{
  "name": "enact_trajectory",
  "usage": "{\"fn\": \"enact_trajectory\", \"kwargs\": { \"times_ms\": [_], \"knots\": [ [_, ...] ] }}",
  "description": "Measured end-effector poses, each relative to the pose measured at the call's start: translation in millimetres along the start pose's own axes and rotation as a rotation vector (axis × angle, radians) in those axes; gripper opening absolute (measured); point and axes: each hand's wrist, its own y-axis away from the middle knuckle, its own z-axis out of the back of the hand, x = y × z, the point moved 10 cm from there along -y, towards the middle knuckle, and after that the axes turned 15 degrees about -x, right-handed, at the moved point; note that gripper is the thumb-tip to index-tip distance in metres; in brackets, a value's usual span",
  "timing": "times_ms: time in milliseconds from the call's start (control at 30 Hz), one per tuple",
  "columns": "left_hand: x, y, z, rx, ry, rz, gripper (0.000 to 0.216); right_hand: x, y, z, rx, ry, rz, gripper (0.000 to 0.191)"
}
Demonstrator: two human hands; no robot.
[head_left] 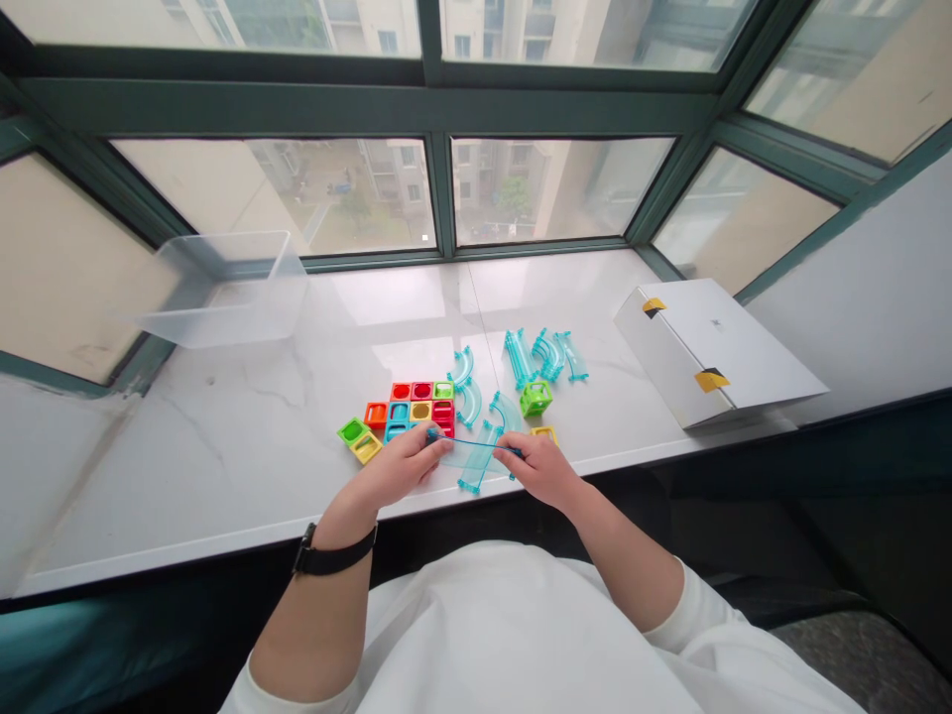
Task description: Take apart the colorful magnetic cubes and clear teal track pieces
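Observation:
Between my two hands a translucent blue track piece (467,454) is held near the counter's front edge, its darker blue edge facing up. My left hand (406,461) pinches its left end, and the right end is in the fingers of my right hand (542,470). Just behind my left hand sit several red, blue, yellow and green cube blocks (421,390) in rows. Another straight clear track piece (470,480) lies partly behind the held one. Beyond my right hand are a green cube block (535,399) and a partly hidden yellow block (545,433).
Curved blue track pieces (470,405) lie beside the cubes, and more track pieces (521,359) lie farther back. Green and yellow blocks (352,430) sit at the left. A clear plastic bin (260,325) stands back left, a white box (733,342) at right. Windows border the white counter (245,446).

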Motion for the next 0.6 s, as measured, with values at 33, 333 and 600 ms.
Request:
{"fn": "enact_trajectory", "kwargs": {
  "times_ms": [33, 333, 600],
  "knots": [
    [-0.3, 1.3, -2.4, 0.033, 0.091, 0.018, 0.039, 2.2, 0.9, 1.8, 0.023, -0.023, 0.007, 0.032],
    [-21.2, 6.6, -14.9, 0.156, 0.934, 0.117, 0.053, -9.4, 17.0, -3.6, 0.187, -0.246, -0.181, 0.026],
    [-12.6, 4.0, 0.1, -0.035, 0.891, 0.027, 0.058, 28.3, 12.1, 28.2, -0.011, -0.286, 0.124, 0.039]
  ]
}}
